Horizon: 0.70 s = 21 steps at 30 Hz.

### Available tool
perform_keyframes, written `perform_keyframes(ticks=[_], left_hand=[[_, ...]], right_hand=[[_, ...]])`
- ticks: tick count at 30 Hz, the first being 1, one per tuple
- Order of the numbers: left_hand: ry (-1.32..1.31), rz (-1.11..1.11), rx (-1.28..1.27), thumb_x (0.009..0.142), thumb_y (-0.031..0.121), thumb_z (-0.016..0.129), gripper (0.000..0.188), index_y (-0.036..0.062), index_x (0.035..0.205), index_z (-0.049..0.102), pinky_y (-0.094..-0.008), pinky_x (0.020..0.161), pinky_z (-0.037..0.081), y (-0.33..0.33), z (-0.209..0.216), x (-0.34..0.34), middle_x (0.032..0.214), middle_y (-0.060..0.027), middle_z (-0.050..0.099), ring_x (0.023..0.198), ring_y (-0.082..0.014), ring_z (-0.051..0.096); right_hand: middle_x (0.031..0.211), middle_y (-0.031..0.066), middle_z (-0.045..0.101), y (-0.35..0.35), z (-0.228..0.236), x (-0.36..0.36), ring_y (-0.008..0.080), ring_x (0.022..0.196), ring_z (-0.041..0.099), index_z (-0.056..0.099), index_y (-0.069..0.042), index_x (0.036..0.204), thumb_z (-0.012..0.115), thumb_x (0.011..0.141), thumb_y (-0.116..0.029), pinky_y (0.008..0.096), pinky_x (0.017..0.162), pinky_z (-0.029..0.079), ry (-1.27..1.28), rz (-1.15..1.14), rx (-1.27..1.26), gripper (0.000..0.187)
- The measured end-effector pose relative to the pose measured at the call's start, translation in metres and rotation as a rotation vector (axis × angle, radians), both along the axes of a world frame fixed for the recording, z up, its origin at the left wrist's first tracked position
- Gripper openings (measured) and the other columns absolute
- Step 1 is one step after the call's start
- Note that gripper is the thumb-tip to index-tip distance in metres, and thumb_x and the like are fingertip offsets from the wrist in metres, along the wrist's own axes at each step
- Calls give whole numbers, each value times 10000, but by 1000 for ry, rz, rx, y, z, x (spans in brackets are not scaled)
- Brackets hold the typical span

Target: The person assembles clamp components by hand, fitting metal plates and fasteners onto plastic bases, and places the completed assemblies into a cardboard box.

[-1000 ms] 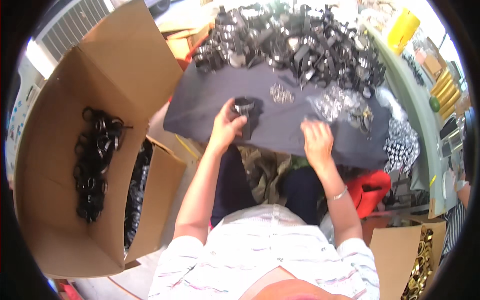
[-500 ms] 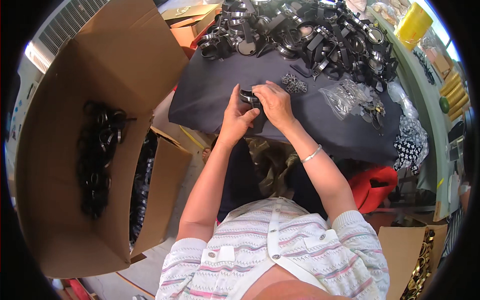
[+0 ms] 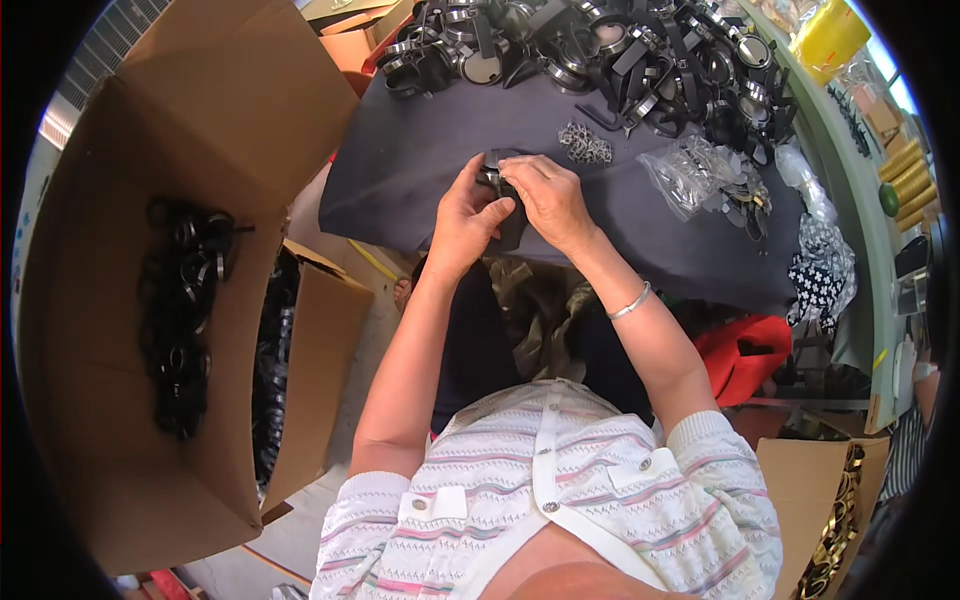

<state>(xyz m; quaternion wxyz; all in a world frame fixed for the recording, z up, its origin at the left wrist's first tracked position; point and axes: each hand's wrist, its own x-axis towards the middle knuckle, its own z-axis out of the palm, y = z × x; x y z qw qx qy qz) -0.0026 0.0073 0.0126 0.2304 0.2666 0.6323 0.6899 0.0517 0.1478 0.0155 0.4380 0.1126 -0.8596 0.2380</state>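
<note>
Over the near part of the cloth-covered table, my left hand [image 3: 464,222] grips a black-strapped wristwatch [image 3: 490,177], its thumb and fingers closed around the side. My right hand [image 3: 548,203] pinches the watch's other side with its fingertips. Most of the watch is hidden by my fingers, so what the right fingertips touch on it cannot be made out. Just beyond my right hand lies a small heap of silvery metal parts [image 3: 585,144]. A big pile of black-strapped watches [image 3: 570,72] covers the far side of the table.
Right of the metal parts lie a clear plastic bag [image 3: 687,180] and loose flat metal pieces [image 3: 748,205]. At left stands a tall cardboard box [image 3: 95,330] holding watches, with a smaller box [image 3: 320,375] beside it. Another box [image 3: 795,500] with gold-coloured items is at lower right.
The watch has turned in my hands, showing less of its rounded case than before. Both hands stay closed on it. The whole view has shifted slightly.
</note>
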Motion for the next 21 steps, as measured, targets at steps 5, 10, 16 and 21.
perform_keyframes(ticks=[5,10,16,21], left_hand=[[4,8,32,754,10,613,617,4,1312,351,-211,493,422,-9,3,3,842,-49,577,639,-84,506],[-24,-24,113,773,5,610,507,3,1242,419,-211,470,411,-7,-11,11,758,-20,549,593,-65,485],[-35,-6,93,803,27,565,384,17,1174,466,-205,465,414,-5,-3,9,751,-21,552,582,-63,492],[-65,78,112,835,56,512,282,31,1116,510,-207,443,403,2,-11,4,704,-8,552,530,-53,485]], right_hand=[[883,114,606,-8,-2,3,313,816,590,557,-27,889,542,738,2,382,683,494,3,24,57,155],[868,100,620,-14,0,15,282,836,603,570,-21,851,591,690,3,356,700,505,21,20,70,164],[818,89,627,-13,4,11,277,784,610,573,-23,805,623,690,14,352,672,507,50,49,25,131],[825,93,627,-11,1,5,276,775,608,577,-20,804,622,705,6,354,661,504,38,51,43,111]])
